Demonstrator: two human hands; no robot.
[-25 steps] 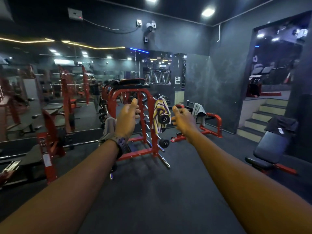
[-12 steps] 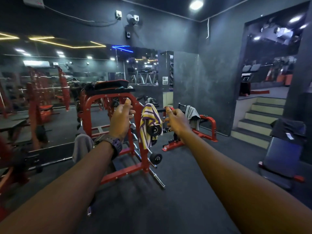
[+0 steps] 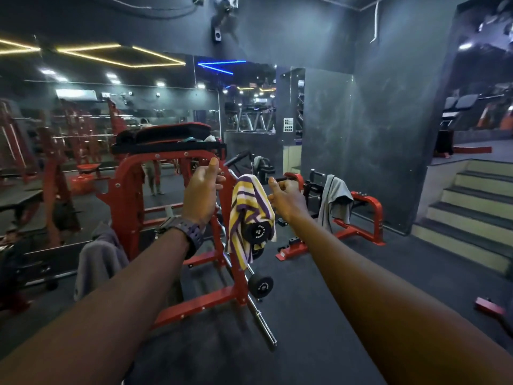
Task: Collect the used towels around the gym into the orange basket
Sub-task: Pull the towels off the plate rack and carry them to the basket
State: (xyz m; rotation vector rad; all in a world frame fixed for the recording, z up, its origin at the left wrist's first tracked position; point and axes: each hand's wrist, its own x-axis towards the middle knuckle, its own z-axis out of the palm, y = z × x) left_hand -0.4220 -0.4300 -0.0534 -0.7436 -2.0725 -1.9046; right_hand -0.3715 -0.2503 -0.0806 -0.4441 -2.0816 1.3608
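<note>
A yellow, purple and white striped towel (image 3: 248, 201) hangs over a dumbbell end on the red rack (image 3: 130, 195). A grey towel (image 3: 334, 200) is draped over a low red frame further right. Another grey towel (image 3: 97, 258) hangs at the rack's left side. Both my arms reach forward at chest height. My left hand (image 3: 201, 190), with a watch on its wrist, hovers just left of the striped towel, fingers loosely curled and empty. My right hand (image 3: 286, 198) hovers just right of that towel, also loosely curled and empty. No orange basket is in view.
A wall mirror (image 3: 83, 120) runs behind the rack on the left. Steps (image 3: 472, 218) rise at the right. A chrome bar (image 3: 261, 318) and small dumbbells (image 3: 260, 286) stick out low from the rack. Dark rubber floor (image 3: 305, 329) lies ahead.
The view has moved closer to the red rack, so the striped and grey towels look larger. Both hands stay stretched forward and empty, now flanking the striped towel.
</note>
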